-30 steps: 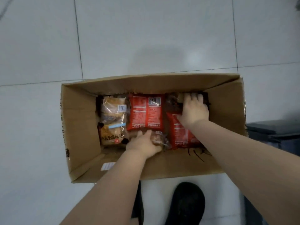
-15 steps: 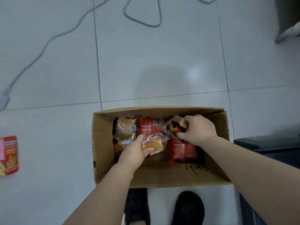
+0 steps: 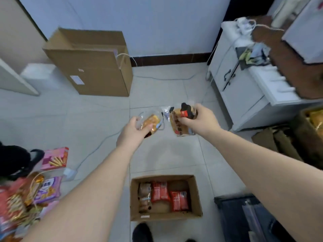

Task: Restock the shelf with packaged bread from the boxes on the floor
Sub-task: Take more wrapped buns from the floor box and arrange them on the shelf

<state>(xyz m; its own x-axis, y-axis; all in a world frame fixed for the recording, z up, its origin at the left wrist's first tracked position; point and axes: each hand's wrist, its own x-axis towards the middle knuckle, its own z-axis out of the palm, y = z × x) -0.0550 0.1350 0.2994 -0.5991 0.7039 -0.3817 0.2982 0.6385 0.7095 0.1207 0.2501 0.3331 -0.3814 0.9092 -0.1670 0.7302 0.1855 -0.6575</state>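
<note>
Bread packet (image 3: 150,123) gripped in left hand (image 3: 133,131), another (image 3: 181,121) in right hand (image 3: 201,119) — above tiled floor (image 3: 166,154), open box (image 3: 194,196) below

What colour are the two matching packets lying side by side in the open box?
Red packets with white print, in the open box; only the head view shows them.

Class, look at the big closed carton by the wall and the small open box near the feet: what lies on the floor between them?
In the head view, only bare tile floor with a grey cable trailing across it.
</note>
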